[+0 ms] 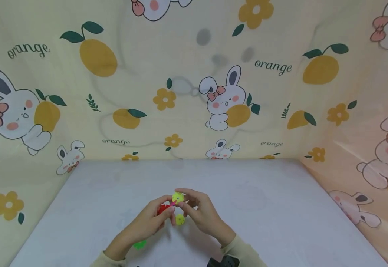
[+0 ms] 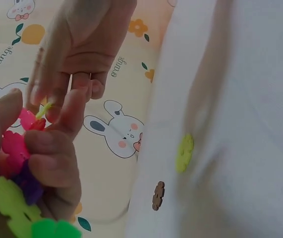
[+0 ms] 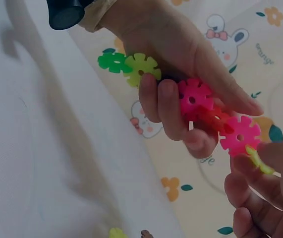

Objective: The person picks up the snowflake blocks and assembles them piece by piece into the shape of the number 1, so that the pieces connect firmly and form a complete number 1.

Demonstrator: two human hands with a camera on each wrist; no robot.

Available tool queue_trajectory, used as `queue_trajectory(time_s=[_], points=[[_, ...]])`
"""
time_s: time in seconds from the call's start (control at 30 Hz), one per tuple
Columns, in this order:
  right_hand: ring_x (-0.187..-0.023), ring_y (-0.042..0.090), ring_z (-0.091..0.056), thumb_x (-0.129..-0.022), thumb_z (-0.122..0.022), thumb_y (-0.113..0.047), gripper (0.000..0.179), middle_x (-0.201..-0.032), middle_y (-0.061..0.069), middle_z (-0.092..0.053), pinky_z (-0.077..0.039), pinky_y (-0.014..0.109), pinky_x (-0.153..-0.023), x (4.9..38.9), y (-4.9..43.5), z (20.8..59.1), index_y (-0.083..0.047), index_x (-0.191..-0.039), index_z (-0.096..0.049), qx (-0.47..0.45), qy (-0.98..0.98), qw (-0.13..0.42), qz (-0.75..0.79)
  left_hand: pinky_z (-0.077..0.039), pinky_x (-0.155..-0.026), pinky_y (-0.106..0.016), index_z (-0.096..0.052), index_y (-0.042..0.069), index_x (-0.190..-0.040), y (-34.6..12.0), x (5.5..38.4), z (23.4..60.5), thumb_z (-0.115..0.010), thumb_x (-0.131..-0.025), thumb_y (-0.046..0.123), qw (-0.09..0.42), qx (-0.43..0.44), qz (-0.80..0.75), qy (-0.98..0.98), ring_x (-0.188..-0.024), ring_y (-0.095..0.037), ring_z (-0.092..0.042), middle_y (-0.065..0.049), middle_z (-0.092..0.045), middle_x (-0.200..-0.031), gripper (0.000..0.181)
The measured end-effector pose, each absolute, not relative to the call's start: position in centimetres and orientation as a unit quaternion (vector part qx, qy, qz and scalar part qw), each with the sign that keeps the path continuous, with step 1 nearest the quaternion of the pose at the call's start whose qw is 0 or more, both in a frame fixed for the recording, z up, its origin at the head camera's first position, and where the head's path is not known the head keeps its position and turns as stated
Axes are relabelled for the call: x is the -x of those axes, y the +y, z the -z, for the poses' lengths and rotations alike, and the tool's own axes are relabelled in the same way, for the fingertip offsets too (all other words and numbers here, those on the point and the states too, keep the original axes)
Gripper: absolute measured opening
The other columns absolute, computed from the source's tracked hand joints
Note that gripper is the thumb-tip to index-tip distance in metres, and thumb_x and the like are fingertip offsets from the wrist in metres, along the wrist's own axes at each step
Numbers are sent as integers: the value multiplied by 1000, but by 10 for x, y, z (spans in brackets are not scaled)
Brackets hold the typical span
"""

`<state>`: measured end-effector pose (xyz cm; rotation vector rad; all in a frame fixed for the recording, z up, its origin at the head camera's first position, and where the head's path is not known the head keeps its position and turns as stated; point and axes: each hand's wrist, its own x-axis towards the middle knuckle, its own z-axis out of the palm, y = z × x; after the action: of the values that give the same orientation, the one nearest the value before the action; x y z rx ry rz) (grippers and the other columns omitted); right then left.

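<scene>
My left hand (image 1: 148,220) grips a chain of notched plastic snowflake discs, its fingers curled round the middle. In the right wrist view the chain runs from a green disc (image 3: 112,62) and a yellow-green disc (image 3: 142,70) through a pink disc (image 3: 195,98) and a red disc (image 3: 214,118) to an end pink disc (image 3: 240,135). A purple disc (image 2: 28,184) shows in the left wrist view, partly covered by fingers. My right hand (image 1: 204,213) pinches a yellow disc (image 1: 177,197) between thumb and fingers, edge-on against the end pink disc.
On the white tabletop (image 1: 264,207), a loose yellow disc (image 2: 184,152) lies near a brown disc (image 2: 158,196). Behind the table hangs a cloth backdrop (image 1: 194,118) printed with rabbits and oranges, which continues along both sides.
</scene>
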<state>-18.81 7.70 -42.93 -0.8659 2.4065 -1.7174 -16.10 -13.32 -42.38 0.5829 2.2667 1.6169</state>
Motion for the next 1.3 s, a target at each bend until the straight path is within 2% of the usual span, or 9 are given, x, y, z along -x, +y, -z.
queue_trajectory(time_s=[0.1,0.27,0.33,0.43,0.63,0.77,0.9,1.07,1.3], points=[[-66,24,-67,-100,-65,-21,40,-89,14,-72,-55,25,-76,188,77,427,-15,-139,-60,282,785,38,550,-35,-44,-16,-52,8,-136,-133,161,423,-50,-107,32,142,-200,-558,793,-46,-5,-38,-11,-70,-88,38],[-65,15,-66,-103,-61,-22,44,-94,16,-74,-52,26,-76,190,81,426,-13,-145,-55,291,789,31,540,-37,-46,-17,-55,8,-132,-135,162,424,-49,-108,31,137,-193,-557,796,-49,-4,-41,-12,-69,-90,33],[-65,14,-66,-103,-59,-21,43,-96,16,-75,-52,26,-76,192,83,427,-12,-145,-54,290,789,26,541,-39,-46,-17,-54,8,-132,-137,162,424,-51,-107,32,139,-181,-559,797,-50,-6,-42,-11,-68,-91,35],[-66,21,-67,-104,-58,-19,39,-101,19,-75,-52,26,-74,196,84,432,-8,-141,-57,284,787,31,547,-40,-47,-18,-54,7,-132,-140,161,423,-51,-106,34,140,-164,-561,799,-51,-7,-43,-9,-67,-92,38],[-73,30,-69,-103,-59,-21,32,-109,23,-72,-52,23,-68,203,82,446,-6,-131,-64,255,810,87,521,-37,-45,-19,-54,6,-130,-142,163,423,-49,-107,36,138,-162,-568,795,-49,-7,-42,-10,-67,-92,38],[-77,17,-68,-102,-61,-21,31,-112,14,-73,-52,22,-67,208,82,458,-6,-129,-65,245,838,111,475,-37,-44,-19,-53,5,-130,-141,165,424,-48,-107,37,135,-164,-574,791,-49,-7,-42,-10,-67,-92,39],[-76,6,-61,-98,-67,-16,29,-113,7,-72,-50,20,-66,210,83,467,-9,-126,-69,246,864,119,424,-38,-45,-19,-52,4,-130,-141,166,423,-48,-108,36,131,-166,-576,789,-50,-7,-42,-8,-67,-91,39],[-74,4,-50,-93,-72,-13,31,-113,3,-69,-45,19,-66,206,84,473,-12,-124,-71,250,882,121,381,-42,-48,-18,-54,5,-128,-140,166,423,-50,-107,33,131,-164,-588,781,-53,-7,-46,-8,-66,-91,35],[-72,2,-50,-91,-75,-17,30,-111,0,-68,-44,19,-66,203,79,479,-13,-121,-73,253,901,101,338,-44,-49,-20,-57,-1,-127,-139,164,422,-52,-107,27,121,-166,-588,782,-56,-8,-48,-10,-66,-92,35]])
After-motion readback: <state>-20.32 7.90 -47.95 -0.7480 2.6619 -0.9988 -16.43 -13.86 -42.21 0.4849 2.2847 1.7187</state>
